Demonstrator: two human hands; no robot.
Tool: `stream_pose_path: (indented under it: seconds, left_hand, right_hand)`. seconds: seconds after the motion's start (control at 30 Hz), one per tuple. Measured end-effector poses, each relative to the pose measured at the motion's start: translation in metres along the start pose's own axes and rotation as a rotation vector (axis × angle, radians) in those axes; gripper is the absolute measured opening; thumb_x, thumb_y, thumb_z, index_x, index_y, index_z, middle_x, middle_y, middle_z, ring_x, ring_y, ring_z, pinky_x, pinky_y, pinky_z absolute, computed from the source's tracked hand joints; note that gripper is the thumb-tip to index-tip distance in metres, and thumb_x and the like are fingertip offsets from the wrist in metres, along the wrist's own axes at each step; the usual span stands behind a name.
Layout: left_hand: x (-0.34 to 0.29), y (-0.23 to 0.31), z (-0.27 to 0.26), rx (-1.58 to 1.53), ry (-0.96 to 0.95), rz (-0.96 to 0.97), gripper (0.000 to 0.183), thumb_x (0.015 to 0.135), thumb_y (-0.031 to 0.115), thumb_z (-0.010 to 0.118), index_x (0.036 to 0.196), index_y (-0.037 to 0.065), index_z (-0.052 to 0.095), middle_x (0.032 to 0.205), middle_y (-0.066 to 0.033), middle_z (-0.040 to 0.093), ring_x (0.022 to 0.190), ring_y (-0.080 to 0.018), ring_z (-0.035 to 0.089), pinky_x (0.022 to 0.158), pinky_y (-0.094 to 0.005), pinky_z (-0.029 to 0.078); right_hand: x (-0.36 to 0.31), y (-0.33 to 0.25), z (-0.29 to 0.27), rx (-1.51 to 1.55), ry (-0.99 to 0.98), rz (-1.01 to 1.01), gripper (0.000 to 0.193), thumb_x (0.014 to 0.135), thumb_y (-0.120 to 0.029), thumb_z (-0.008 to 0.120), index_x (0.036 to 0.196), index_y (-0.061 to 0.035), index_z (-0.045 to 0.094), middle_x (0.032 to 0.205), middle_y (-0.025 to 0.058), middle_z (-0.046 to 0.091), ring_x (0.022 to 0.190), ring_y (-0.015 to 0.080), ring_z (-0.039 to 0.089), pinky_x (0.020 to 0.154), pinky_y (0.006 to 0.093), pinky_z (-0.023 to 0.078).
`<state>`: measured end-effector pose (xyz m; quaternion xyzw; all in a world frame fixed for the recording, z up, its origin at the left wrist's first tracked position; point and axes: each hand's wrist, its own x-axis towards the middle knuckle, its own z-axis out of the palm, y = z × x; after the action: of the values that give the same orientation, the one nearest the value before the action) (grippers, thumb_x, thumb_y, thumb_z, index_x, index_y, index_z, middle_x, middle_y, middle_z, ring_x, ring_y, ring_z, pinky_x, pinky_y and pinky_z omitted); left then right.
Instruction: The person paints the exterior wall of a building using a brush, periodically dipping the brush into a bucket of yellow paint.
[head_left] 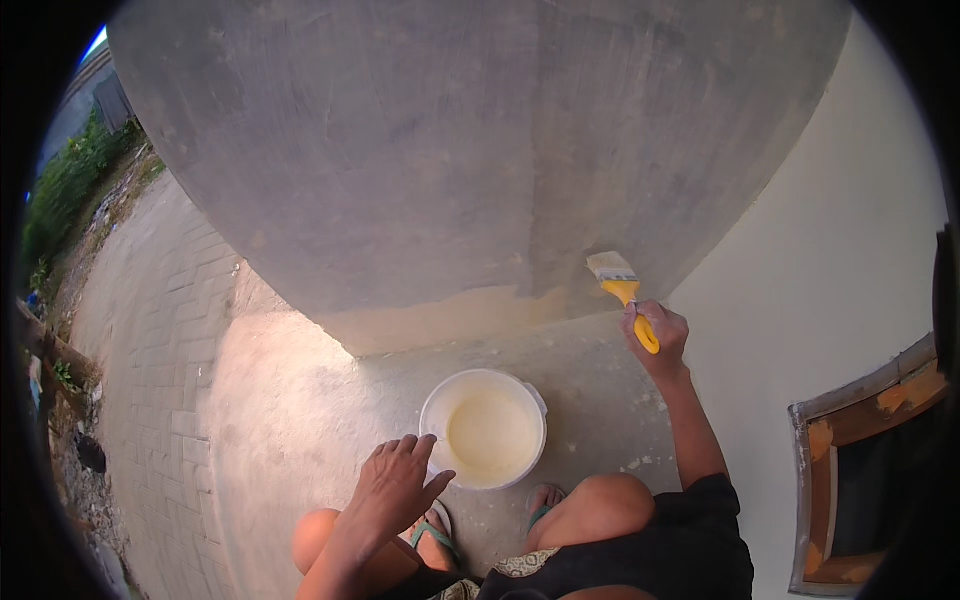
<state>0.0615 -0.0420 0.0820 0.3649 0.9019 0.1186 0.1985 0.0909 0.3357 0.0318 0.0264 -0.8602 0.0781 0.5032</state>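
A paintbrush [622, 290] with a yellow handle and pale bristles is gripped in my right hand [660, 335]. Its bristles lie at the lower right part of a grey wall [400, 140], by a slightly darker damp-looking patch. Below and to the left, a white bucket [541, 440] stands on the floor, holding a cream-coloured liquid [495, 430]. My left hand [395, 485] is at the bucket's left rim, thumb and fingers apart, with nothing held. Whether its fingertips touch the rim I cannot tell.
A cream band [430, 318] runs along the grey wall's base. A pale wall [800, 240] with a wooden-framed opening [825, 500] rises on the right. Paving [150, 330] and green plants [75, 190] lie to the left. My sandalled feet [435, 540] are close to the bucket.
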Motion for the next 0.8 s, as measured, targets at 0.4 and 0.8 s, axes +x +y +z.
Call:
stream_pose_path:
  seconds: [0.4,0.8]
  left_hand:
    - [0.013,-0.006,0.025,0.040,-0.094,-0.118,0.049,0.087,0.038,0.059,0.116,0.000,0.051,0.102,-0.0168,0.059,0.095,-0.0327,0.059,0.085,-0.0418,0.046]
    - [0.074,-0.015,0.051,-0.009,-0.188,-0.010,0.051,0.087,0.039,0.058,0.121,0.001,0.051,0.107,-0.0179,0.060,0.100,-0.0322,0.059,0.088,-0.0427,0.046]
  right_hand:
    - [0.210,0.005,-0.092,0.113,0.278,0.274,0.016,0.082,-0.015,0.067,0.075,-0.0020,0.062,0.060,0.0037,0.060,0.051,0.0086,0.054,0.051,0.0230,0.045]
    - [0.009,0.028,-0.017,0.040,0.028,-0.054,0.016,0.074,-0.001,0.068,0.085,-0.0039,0.056,0.063,0.0099,0.058,0.052,0.0211,0.058,0.047,0.0285,0.047]
